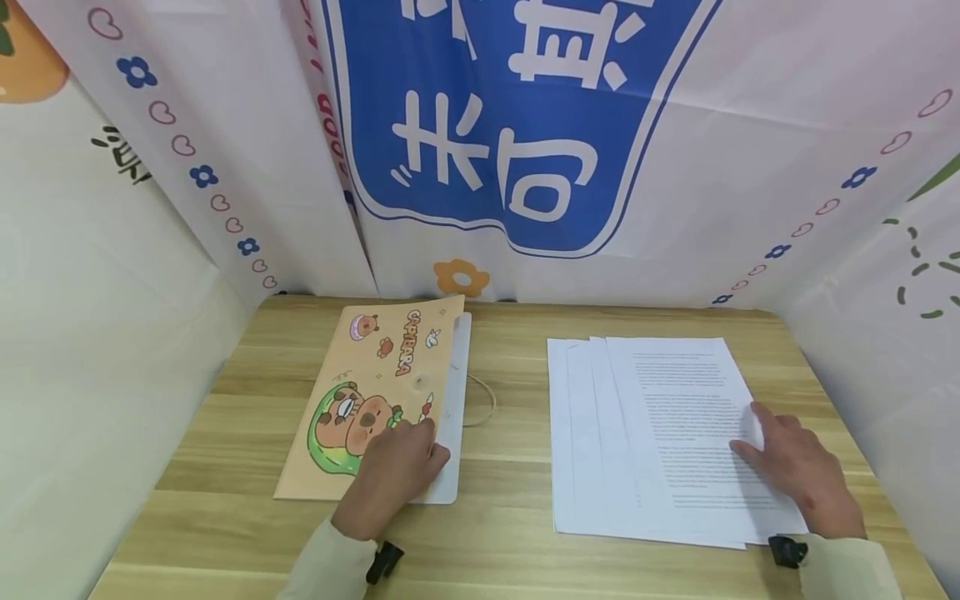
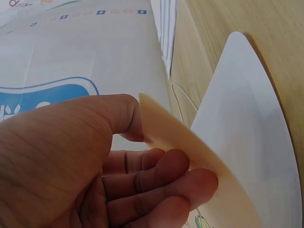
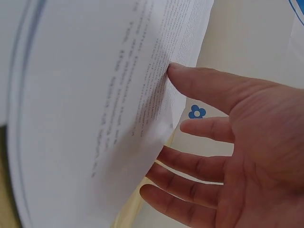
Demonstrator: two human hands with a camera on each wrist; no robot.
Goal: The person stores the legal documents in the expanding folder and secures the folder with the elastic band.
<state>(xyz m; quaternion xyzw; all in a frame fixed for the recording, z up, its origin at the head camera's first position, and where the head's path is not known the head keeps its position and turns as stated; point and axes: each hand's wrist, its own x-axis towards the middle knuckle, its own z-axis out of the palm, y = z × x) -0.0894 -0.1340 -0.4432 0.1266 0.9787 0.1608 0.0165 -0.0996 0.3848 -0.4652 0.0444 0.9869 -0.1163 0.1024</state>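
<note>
A tan paper folder (image 1: 382, 358) with printed capybaras and the word CAPYBARA lies at the left of the table. My left hand (image 1: 399, 462) pinches its cover at the near right edge, thumb on one side and fingertips on the other. In the left wrist view the cover (image 2: 178, 133) bends up from the white inner side (image 2: 251, 109). On the right lies a slightly fanned stack of printed paper sheets (image 1: 660, 433). My right hand (image 1: 798, 458) is at the stack's right edge; its thumb touches the top page (image 3: 109, 95), and the other fingers extend, fairly straight, along the edge.
A thin string loop (image 1: 486, 400) sticks out from the folder's right side. The wood-grain table (image 1: 510, 483) shows between folder and stack. Printed cloth (image 1: 675, 208) hangs behind and on both sides. A small black clip-like piece (image 1: 385, 562) is at my left cuff.
</note>
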